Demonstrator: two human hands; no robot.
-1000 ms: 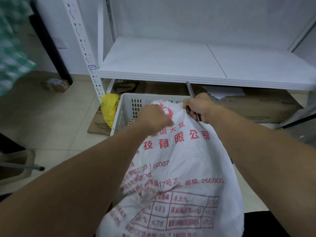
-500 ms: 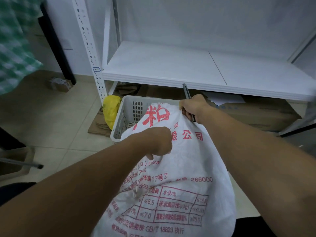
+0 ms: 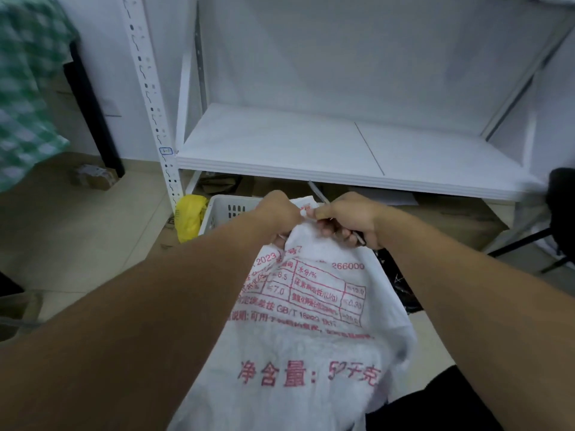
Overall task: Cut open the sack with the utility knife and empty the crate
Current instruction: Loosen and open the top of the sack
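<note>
Here, left hand [image 3: 278,216] fisted on sack [image 3: 311,321] top, right hand [image 3: 348,219] clenching sack and utility knife [image 3: 323,199]

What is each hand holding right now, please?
Left hand: closed, bunching the top of the sack.
Right hand: closed on the utility knife and also pinching the sack.

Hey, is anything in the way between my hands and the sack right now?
Nothing visible. The left hand and the right hand both already grip the top of the white sack, in front of the crate. The right hand also holds the utility knife.
</note>
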